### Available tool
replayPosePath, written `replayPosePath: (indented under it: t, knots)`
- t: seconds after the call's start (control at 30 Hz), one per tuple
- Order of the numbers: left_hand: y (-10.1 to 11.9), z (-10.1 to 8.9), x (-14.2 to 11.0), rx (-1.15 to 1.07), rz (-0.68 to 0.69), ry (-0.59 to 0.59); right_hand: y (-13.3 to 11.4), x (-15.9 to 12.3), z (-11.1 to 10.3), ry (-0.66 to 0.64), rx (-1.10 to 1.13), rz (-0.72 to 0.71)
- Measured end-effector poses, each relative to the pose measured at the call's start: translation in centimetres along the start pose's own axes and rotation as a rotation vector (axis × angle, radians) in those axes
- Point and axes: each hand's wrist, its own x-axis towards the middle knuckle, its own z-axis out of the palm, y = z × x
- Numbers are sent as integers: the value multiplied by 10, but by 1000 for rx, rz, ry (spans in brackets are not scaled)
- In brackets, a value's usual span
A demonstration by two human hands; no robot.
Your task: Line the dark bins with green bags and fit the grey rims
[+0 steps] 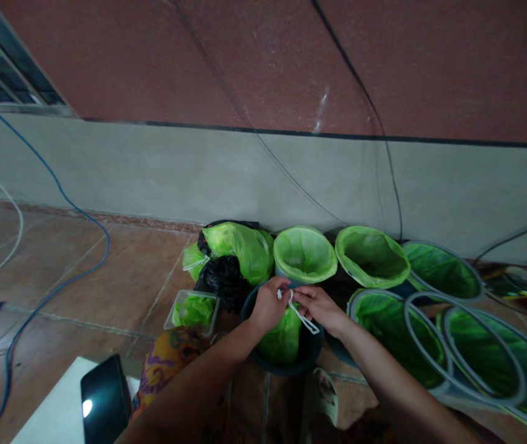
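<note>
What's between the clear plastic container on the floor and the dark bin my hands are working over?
In the head view, only a black bag edges in between the clear container and the dark bin; below it, bare floor.

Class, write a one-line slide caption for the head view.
Both hands, left hand and right hand, hold white drawstrings of a green plastic bag inside a dark round bin.

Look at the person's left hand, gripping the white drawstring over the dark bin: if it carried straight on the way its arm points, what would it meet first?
Probably the green-lined bin just beyond the left hand, then the grey wall; depth is hard to judge.
</note>
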Motion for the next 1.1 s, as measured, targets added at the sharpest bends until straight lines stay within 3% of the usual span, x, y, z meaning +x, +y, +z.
replayPosePath:
  t: [0.17, 0.3, 0.47, 0.57, 0.8, 0.9, 1.0, 1.1]
  knots:
    - [-2, -1, 2, -111, -168, -108, 2, 2, -5, 26, -45, 14]
    - [0, -3, 4, -136, -198, -189, 6, 4, -7, 130, -356, -131]
    - [0, -7, 4, 195, -68, -195, -1, -3, -5, 257, -1001, -291]
    - [-1, -9, 2, 399, -47, -224, -2, -7, -5, 254, -1159, -283]
    - [-14, -10, -3, 766, -131, -473, 25, -1, -6, 170, -1249, -87]
    - [-22, -10, -4, 794, -228, -491, 37, 3, -5, 154, -1218, -18]
    - [-29, -11, -6, 775, -319, -513, 42, 7, -7, 177, -1130, -22]
    - [-41, -7, -13, 747, -350, -599, 45, 6, -1, 67, -1038, -131]
